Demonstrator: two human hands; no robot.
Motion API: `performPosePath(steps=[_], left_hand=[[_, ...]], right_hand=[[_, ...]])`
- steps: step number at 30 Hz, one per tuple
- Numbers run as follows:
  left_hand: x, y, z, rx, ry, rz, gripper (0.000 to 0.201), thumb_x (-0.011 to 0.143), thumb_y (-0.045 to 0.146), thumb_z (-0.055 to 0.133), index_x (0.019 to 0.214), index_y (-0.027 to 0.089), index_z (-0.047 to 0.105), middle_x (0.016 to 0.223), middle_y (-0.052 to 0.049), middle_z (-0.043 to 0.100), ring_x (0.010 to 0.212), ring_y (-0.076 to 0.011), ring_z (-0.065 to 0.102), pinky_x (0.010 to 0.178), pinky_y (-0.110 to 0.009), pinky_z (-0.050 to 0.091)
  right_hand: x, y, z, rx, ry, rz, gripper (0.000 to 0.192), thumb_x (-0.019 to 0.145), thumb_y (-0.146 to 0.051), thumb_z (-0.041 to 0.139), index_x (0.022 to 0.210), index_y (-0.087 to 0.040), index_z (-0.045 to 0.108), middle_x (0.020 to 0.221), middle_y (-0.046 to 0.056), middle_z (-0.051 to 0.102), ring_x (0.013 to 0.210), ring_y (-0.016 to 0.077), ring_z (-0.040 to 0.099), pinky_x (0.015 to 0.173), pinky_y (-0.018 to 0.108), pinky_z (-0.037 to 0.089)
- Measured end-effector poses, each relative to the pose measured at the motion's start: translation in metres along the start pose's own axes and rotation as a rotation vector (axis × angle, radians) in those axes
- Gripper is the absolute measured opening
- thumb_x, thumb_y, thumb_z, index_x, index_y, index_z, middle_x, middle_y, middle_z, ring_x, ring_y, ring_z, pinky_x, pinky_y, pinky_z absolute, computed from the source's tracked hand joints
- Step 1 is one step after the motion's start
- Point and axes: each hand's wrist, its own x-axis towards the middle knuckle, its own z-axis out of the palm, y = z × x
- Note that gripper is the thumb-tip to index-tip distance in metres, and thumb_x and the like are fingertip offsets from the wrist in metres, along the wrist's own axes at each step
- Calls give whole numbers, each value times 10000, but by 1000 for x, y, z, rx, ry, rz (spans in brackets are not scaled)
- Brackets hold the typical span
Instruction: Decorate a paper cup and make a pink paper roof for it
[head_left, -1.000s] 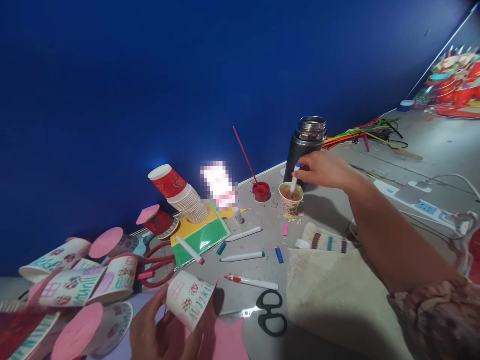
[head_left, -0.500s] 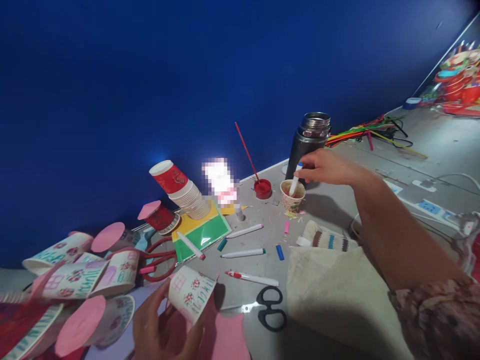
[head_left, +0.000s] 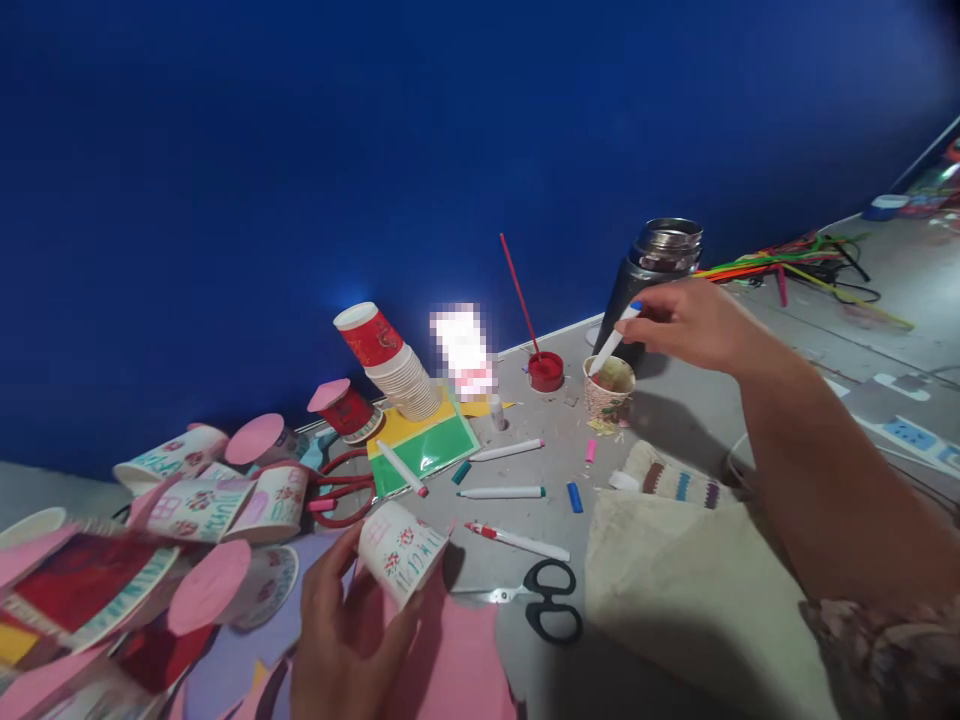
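Right hand pinching the white marker has tilted it up-right toward 1 o'clock — tip at the small cup rim now; left hand clasps the decorated cup.

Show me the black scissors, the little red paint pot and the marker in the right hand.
black scissors [head_left: 553,600], head view, on the upper finger loop.
red paint pot [head_left: 545,371], head view, on its red top.
marker [head_left: 611,345], head view, on the white barrel, pinched by the right hand [head_left: 694,322].
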Motion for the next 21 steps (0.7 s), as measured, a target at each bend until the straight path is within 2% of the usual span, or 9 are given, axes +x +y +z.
performPosePath(steps=[3, 5, 7, 9, 12, 14, 17, 19, 21], left_hand=[[0, 1, -2, -61, -50, 1, 677, 746, 450, 820, 1350, 248, 590, 1436, -116, 615, 1314, -346, 622, 1114, -524, 547], [-1, 0, -2, -90, -110, 47, 678, 722, 398, 834, 1328, 228, 581, 1409, -130, 616, 1284, -329, 639, 1063, -478, 577], [-1, -2, -3, -125, -145, 77, 653, 761, 348, 788, 1357, 225, 551, 1434, -134, 578, 1290, -303, 631, 1052, -445, 573], [-3, -4, -3, -159, -189, 94, 657, 770, 303, 764, 1379, 226, 529, 1444, -134, 551, 1264, -281, 631, 1029, -420, 572], [-5, -5, -4, -197, -230, 114, 654, 771, 220, 731, 1389, 234, 517, 1462, -131, 512, 1294, -273, 590, 1032, -409, 556], [-7, -5, -5, -185, -236, 145, 678, 751, 183, 731, 1389, 254, 512, 1455, -120, 501, 1332, -281, 549, 1037, -420, 549], [-7, -7, -5, -138, -232, 210, 703, 749, 190, 770, 1389, 293, 500, 1420, -102, 508, 1326, -283, 527, 1045, -452, 543], [-7, -10, -5, -121, -230, 254, 695, 776, 233, 795, 1395, 313, 488, 1414, -103, 508, 1321, -289, 519, 1053, -476, 537], [-8, -12, -3, -113, -230, 287, 697, 796, 292, 817, 1403, 326, 476, 1416, -109, 501, 1325, -301, 511, 1057, -495, 532]], right_hand=[[-15, -23, 8, 515, 81, -16, 98, 779, -282, 720, 800, -188, 734, 569, 14, 655, 483, 139, 528, 478, 304, 383], [-25, -40, 22, 866, 92, -56, 70, 702, -220, 782, 729, -198, 722, 630, 49, 719, 473, 150, 584, 446, 303, 413], [-34, -57, 41, 1054, 47, -28, 149, 665, -166, 828, 656, -204, 685, 737, 92, 784, 478, 168, 637, 428, 310, 459], [-43, -71, 60, 1111, -54, 18, 181, 653, -145, 860, 636, -199, 688, 757, 104, 798, 466, 169, 652, 406, 298, 487], [-56, -82, 81, 1186, -228, 68, 213, 623, -140, 913, 752, -209, 757, 810, 89, 816, 548, 185, 721, 454, 274, 561], [-64, -85, 89, 1233, -315, 70, 276, 630, -182, 946, 858, -231, 798, 850, 80, 825, 613, 201, 759, 488, 262, 592], [-73, -86, 95, 1261, -389, 47, 329, 674, -273, 969, 972, -263, 831, 840, 78, 823, 606, 202, 756, 457, 246, 572], [-78, -87, 99, 1282, -439, 23, 295, 689, -315, 974, 946, -269, 836, 835, 74, 815, 587, 184, 732, 458, 249, 562], [-81, -89, 104, 1301, -467, -9, 232, 704, -358, 970, 843, -248, 819, 828, 58, 789, 600, 157, 703, 494, 245, 565]])
